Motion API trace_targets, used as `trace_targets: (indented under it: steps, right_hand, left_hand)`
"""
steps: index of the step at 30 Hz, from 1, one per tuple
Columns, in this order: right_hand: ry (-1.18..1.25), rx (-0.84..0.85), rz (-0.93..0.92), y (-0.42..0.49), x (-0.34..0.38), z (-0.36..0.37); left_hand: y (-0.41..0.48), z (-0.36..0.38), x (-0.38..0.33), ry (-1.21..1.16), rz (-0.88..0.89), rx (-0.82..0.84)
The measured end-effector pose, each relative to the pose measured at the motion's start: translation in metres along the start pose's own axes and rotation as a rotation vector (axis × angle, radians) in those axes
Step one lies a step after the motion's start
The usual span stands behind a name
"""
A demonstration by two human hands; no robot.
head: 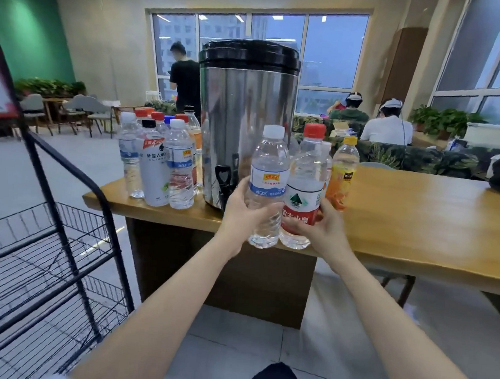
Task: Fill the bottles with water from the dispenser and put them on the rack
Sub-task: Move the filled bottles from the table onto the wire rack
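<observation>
**2 bottles held, rack to the left**

Rack (82, 221) sits low, left of both hands. Left hand (242, 209) wraps white-capped bottle (268, 173); right hand (325, 225) wraps red-capped bottle (306, 175). Both upright, side by side at bench (415, 221) edge; left hand nearer rack.

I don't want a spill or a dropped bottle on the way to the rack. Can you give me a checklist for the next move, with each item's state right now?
1. Left hand has its fingers wrapped round the white-capped bottle: ok.
2. Right hand grips the red-capped bottle: ok.
3. Caps on both bottles: ok.
4. Both bottles filled: cannot tell, the level does not show through the clear plastic.
5. No stream under the dispenser tap: ok.
6. Rack at the left, no bottles on its visible shelves: ok.
</observation>
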State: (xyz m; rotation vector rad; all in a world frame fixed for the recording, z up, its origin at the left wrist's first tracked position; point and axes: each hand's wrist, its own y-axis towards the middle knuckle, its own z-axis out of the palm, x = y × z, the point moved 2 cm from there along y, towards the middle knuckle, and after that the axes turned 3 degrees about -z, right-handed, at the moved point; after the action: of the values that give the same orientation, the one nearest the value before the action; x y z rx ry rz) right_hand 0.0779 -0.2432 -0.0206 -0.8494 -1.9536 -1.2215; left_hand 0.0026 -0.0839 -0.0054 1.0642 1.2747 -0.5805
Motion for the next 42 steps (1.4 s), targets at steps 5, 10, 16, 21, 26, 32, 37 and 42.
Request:
trace_targets:
  steps: [5, 10, 16, 21, 26, 32, 37, 42]
  right_hand:
    - [0.032, 0.135, -0.132, -0.021, 0.063, 0.054]
    - [0.161, 0.303, -0.183, -0.033, 0.122, 0.162]
    - [0.302, 0.498, -0.234, -0.039, 0.187, 0.309]
    - [0.414, 0.646, -0.240, -0.048, 0.233, 0.428]
    - [0.438, 0.807, -0.245, -0.061, 0.239, 0.527]
    - [0.367, 0.982, -0.204, -0.077, 0.221, 0.625]
    - [0.251, 1.072, -0.208, -0.090, 0.219, 0.681]
    - [0.257, 1.124, -0.250, -0.113, 0.220, 0.720]
  left_hand:
    - [-0.046, -0.083, -0.019, 0.004, 0.002, -0.135]
    - [-0.091, -0.198, -0.033, 0.070, 0.000, -0.341]
    - [-0.126, -0.333, -0.046, 0.111, 0.010, -0.607]
    - [-0.145, -0.435, -0.037, 0.164, -0.005, -0.839]
    - [-0.158, -0.502, 0.010, 0.175, -0.039, -1.128]
    - [-0.159, -0.551, 0.067, 0.207, -0.145, -1.456]
    - [-0.163, -0.585, 0.095, 0.243, -0.235, -1.672]
    - [-0.175, -0.599, 0.116, 0.233, -0.320, -1.771]
